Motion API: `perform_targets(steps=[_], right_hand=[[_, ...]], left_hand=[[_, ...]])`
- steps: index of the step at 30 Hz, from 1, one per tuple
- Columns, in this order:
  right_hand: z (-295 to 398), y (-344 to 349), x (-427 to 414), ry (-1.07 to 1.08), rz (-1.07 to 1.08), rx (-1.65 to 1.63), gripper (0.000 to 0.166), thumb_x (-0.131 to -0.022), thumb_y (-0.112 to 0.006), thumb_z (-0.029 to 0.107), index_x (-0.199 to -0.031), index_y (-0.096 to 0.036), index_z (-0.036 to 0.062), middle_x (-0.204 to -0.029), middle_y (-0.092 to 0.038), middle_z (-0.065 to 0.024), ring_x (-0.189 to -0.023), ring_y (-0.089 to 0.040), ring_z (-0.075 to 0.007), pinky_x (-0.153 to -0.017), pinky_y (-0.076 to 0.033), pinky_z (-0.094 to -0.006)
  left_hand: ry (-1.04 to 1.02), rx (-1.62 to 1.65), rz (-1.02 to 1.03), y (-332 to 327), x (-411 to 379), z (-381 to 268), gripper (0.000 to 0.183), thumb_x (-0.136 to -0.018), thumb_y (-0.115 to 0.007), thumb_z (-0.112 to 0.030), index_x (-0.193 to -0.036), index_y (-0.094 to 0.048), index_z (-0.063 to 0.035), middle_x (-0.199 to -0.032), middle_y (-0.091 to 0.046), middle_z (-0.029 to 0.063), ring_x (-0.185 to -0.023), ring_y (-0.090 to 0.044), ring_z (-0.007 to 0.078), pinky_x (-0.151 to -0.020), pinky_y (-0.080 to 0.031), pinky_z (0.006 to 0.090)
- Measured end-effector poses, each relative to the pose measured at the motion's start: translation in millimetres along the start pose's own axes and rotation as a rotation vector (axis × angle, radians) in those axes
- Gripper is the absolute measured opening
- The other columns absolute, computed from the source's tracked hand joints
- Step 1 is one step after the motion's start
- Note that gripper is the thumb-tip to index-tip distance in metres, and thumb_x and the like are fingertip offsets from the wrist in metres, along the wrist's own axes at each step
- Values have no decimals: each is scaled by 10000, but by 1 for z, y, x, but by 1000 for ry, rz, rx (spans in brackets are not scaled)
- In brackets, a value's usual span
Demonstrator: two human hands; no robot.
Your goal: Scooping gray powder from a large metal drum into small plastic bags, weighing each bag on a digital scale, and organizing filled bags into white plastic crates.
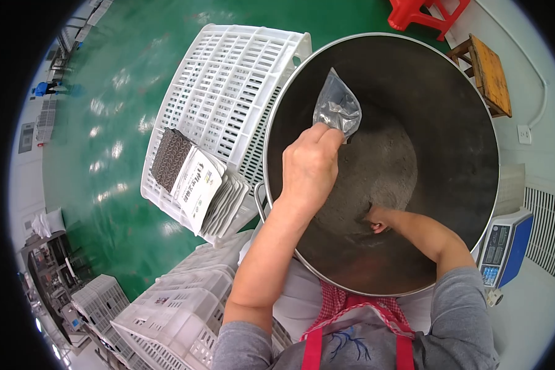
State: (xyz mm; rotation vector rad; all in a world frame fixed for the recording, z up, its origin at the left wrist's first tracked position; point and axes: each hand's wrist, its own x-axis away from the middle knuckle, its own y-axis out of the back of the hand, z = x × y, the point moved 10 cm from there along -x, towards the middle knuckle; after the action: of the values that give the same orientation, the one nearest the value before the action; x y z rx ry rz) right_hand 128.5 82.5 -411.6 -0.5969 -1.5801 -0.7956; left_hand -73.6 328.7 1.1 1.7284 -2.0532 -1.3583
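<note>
My left hand [312, 159] pinches a silvery, see-through-fronted pouch [336, 104] by its edge, above a deep metal drum [453, 152]. A grey-brown powder [377, 171] covers the drum's floor. Down at the near side of the powder is my right hand [380, 219], with its fingers curled; whether it grips anything there is hidden. To the left, a stack of flat printed pouches [199, 185], brown and white, lies on an upturned white plastic crate [226, 83].
More white crates [175, 305] are stacked at lower left. A weighing scale [506, 247] stands right of the drum, near a wall socket [524, 134]. Beyond the rim are a wooden stool [488, 74] and a red plastic stool [421, 16]. Far left, a person in blue [41, 89] is visible.
</note>
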Motion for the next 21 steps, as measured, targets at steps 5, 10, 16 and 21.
perform_targets(steps=[5, 10, 16, 21], right_hand=[[60, 111, 45, 250, -224, 1138, 290, -793, -679, 109, -1074, -740, 81, -1178, -706, -76, -1161, -643, -244, -906, -508, -439], [166, 194, 83, 433, -967, 1118, 233, -855, -592, 193, -1011, -756, 137, -1091, -698, -55, -1098, -593, -247, -997, -374, -500], [233, 148, 35, 699, -880, 942, 200, -827, -644, 179, -991, -746, 128, -1112, -663, -63, -1127, -563, -274, -948, -415, -517], [196, 60, 24, 809, -492, 1075, 196, -886, -650, 227, -1041, -741, 149, -1150, -647, -110, -1236, -519, -314, -1090, -324, -622]], left_hand=[[79, 6, -75, 13, 1, 12, 78, -804, -712, -5, -868, -679, -35, -807, -652, 103, -710, -648, 307, -621, -514, 376], [83, -20, -85, 16, -4, 11, 84, -796, -725, 6, -863, -685, -26, -805, -659, 99, -708, -656, 297, -623, -517, 362], [86, 10, -68, 10, -7, 13, 104, -785, -734, 20, -872, -694, -20, -813, -664, 105, -707, -659, 290, -620, -513, 353], [72, 23, -34, 3, -1, 12, 95, -790, -703, 33, -873, -689, -11, -803, -653, 105, -708, -649, 299, -633, -513, 371]])
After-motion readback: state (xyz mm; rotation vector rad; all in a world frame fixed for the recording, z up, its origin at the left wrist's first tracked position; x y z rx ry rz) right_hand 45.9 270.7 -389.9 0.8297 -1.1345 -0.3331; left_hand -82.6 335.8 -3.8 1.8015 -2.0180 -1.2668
